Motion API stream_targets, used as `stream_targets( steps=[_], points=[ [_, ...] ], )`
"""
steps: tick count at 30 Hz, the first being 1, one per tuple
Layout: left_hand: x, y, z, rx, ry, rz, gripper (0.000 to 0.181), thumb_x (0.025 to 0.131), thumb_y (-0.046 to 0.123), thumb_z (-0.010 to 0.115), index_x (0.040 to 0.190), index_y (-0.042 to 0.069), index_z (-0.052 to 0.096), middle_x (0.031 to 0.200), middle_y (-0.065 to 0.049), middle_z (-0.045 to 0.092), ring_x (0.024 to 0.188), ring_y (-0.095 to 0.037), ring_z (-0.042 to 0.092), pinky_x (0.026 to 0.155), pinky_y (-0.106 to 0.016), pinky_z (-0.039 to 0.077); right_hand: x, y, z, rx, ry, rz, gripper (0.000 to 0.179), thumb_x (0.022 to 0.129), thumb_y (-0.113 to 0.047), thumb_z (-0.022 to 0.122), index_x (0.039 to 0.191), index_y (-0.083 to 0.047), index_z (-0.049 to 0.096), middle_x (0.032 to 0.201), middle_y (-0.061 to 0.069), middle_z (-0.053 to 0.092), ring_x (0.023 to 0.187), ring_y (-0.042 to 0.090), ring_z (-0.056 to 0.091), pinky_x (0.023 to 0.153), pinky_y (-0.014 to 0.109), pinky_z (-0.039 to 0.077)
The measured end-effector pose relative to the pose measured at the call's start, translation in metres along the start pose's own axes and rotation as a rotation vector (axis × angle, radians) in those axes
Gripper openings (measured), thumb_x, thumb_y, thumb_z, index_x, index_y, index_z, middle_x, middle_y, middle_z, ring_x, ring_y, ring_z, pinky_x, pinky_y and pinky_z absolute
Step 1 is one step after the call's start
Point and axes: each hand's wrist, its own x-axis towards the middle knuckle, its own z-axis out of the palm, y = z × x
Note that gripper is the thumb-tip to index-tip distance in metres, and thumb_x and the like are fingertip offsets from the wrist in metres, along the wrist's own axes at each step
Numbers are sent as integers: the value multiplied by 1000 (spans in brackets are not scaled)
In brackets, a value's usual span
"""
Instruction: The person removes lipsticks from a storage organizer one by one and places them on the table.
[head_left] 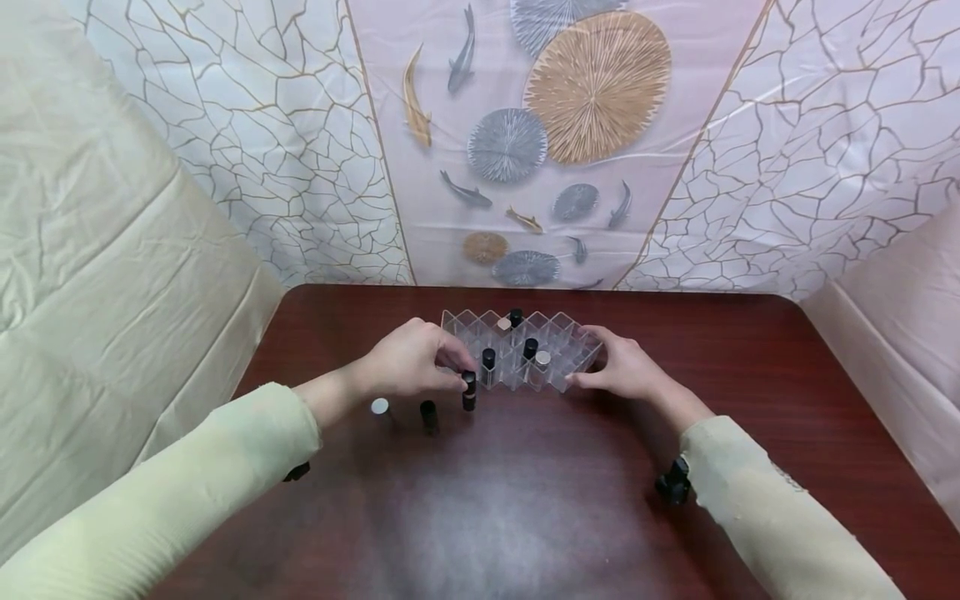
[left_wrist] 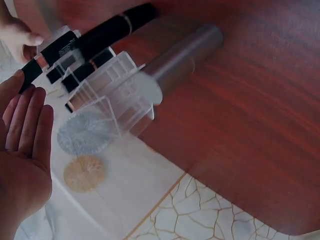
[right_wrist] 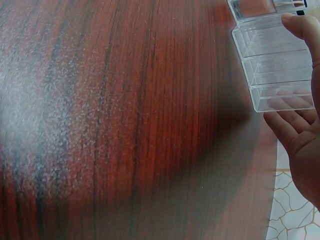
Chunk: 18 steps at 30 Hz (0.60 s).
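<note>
My left hand (head_left: 415,358) pinches the top of a black lipstick tube (head_left: 469,400) between thumb and fingers, just in front of the left part of a clear lipstick organizer (head_left: 558,354). In the left wrist view the held tube (left_wrist: 57,49) shows a thin copper-coloured band. With thumb in front and fingers behind, my right hand (head_left: 626,362) grips the organizer's right end; the right wrist view shows its clear compartments (right_wrist: 275,65) between them. Several tubes stand in the organizer, among them a black-capped one (head_left: 488,359) and a pale-capped one (head_left: 542,359).
Left of the held lipstick, a black tube (head_left: 429,415) and a tube with a silvery white top (head_left: 380,407) stand on the dark red wooden table (head_left: 487,517). Behind the table's far edge hangs a patterned cloth (head_left: 517,242).
</note>
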Motion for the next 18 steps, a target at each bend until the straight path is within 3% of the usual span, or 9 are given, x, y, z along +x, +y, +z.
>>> stream_targets(
  steps=[5, 18],
  points=[
    [-2, -3, 12, 38, -15, 18, 18, 75, 21, 80, 93, 25, 76, 84, 18, 72, 81, 0, 69, 74, -18, 53, 1, 0, 0, 3, -9, 6, 92, 67, -49, 84, 141, -10, 44, 114, 12, 65, 96, 26, 62, 87, 42, 49],
    [-5, -7, 37, 82, -19, 20, 16, 74, 22, 81, 88, 25, 76, 81, 17, 72, 77, 3, 67, 71, -16, 50, 0, -2, -1, 3, -13, 15, 94, 67, -51, 83, 141, -10, 43, 114, 12, 65, 96, 26, 62, 87, 42, 49]
  ],
)
